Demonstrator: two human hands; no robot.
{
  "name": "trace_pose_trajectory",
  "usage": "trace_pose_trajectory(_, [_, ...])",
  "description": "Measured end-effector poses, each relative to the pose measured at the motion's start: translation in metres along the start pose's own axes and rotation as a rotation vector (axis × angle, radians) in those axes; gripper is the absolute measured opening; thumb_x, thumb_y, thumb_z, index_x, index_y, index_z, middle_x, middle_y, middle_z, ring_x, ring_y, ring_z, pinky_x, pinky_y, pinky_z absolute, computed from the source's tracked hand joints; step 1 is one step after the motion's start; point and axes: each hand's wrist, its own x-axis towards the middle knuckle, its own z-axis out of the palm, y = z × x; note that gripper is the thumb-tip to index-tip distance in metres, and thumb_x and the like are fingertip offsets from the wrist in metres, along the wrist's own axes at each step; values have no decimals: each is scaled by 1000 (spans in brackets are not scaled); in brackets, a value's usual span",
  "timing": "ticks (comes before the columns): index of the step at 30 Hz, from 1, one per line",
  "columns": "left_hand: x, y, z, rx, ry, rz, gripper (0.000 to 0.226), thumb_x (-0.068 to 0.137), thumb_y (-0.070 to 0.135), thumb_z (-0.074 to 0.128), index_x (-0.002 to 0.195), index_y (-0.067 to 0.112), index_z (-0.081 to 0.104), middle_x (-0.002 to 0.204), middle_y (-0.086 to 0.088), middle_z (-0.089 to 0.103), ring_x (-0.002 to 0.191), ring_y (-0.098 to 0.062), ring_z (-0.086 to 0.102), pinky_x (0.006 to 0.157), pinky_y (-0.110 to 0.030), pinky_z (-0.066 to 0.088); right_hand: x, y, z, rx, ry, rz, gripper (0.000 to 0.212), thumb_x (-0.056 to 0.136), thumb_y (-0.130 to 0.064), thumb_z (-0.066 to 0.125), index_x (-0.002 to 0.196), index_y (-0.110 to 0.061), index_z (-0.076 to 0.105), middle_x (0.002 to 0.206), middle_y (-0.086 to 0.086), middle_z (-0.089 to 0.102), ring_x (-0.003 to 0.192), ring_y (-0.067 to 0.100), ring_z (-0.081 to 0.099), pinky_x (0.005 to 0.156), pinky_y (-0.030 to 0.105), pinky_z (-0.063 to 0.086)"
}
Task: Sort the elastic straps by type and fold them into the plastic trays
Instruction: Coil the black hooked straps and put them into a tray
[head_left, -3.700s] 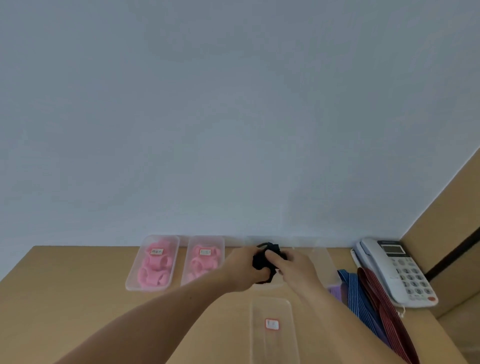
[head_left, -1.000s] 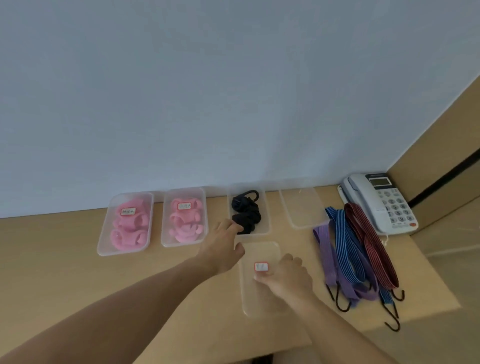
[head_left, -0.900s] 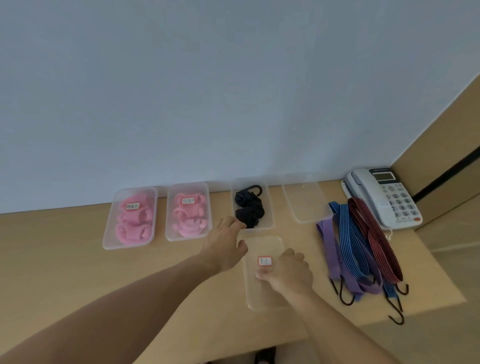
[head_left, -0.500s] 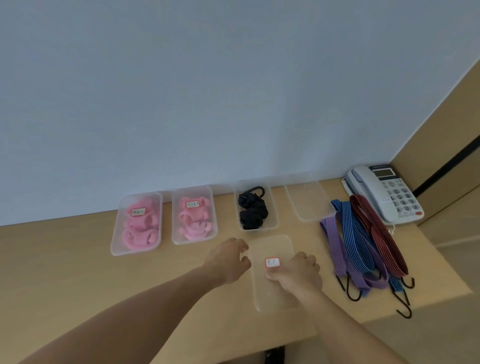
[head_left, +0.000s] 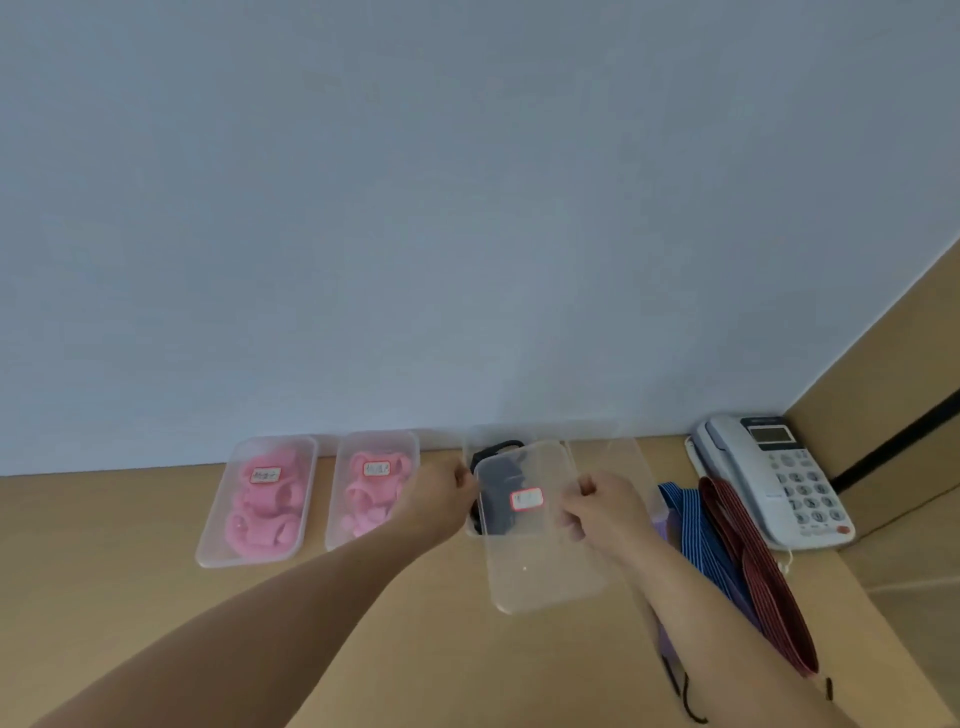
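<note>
Two pink trays: far left, one tray (head_left: 249, 560) and its neighbour (head_left: 335, 540) sit side by side against the wall, each labelled and holding folded pink straps (head_left: 262, 519).
Left hand: your left hand (head_left: 439, 501) pinches the left edge of the clear lid (head_left: 540, 561), fingers curled onto it.
Lid: you hold it between both hands, red-bordered label (head_left: 526, 500) facing up, its far end over the black-strap tray (head_left: 469, 527) and its near end reaching toward you over the desk (head_left: 130, 571).
Black straps: bundled inside that tray, dark through the plastic, one hook (head_left: 501, 445) peeking out beyond the lid's far edge.
Right hand: your right hand (head_left: 605, 512) grips the lid's right edge, fingers curled.
Step in hand: looks like you're capping the black tray.
Next move: slide the lid away from you until its corners line up, lower it flat, then press the rim down all round.
Empty tray: one bare tray (head_left: 623, 457) waits just behind your right hand.
Loose straps: purple (head_left: 667, 519), blue striped (head_left: 685, 509) and red (head_left: 748, 561) lie unsorted beside the phone (head_left: 779, 483), probably next.
</note>
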Motion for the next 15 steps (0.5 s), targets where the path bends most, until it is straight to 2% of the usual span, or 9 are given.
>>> trace_pose_trajectory(4, [17,-1,2,-90,-1,-108,22,92,20,46,74,15,57,67,-2,56,62,-19,51,61,-33,46,36,-13,11,72,13,-17,32,82,-6,55,51,-10,62,50,2,61,47,11,54,58,27,45])
trace_pose_trajectory(7, [28,-4,8,-123,7,-177,26,92,20,48,66,18,51,65,-3,51,61,-18,47,58,-30,39,63,-10,31,159,-15,18,26,86,-7,57,61,-7,61,47,-4,60,40,7,50,47,18,41])
trace_pose_trajectory(9, [34,-6,13,-128,7,-231,32,94,21,49,62,18,49,63,-2,50,59,-16,45,56,-27,37,79,-4,44,204,-30,54,21,89,-12,61,69,-7,63,51,-2,64,44,12,54,52,24,45])
trace_pose_trajectory(11, [39,-5,17,-103,0,-278,34,96,24,50,62,19,51,63,1,52,58,-15,46,57,-26,40,92,1,51,210,-40,70,21,89,-15,62,69,-10,61,52,-1,65,48,16,56,56,30,47])
trace_pose_trajectory(14, [49,-1,23,-43,21,-302,27,95,27,52,70,18,58,68,3,57,61,-14,50,63,-31,49,103,7,52,138,-15,68,21,88,-20,62,69,-11,60,59,-2,67,56,20,60,58,29,45])
trace_pose_trajectory(15, [51,1,25,-17,35,-302,22,95,26,52,76,17,60,72,4,58,62,-11,49,60,-30,48,104,9,51,90,1,54,21,88,-23,63,72,-11,60,64,0,66,62,21,60,56,28,43])
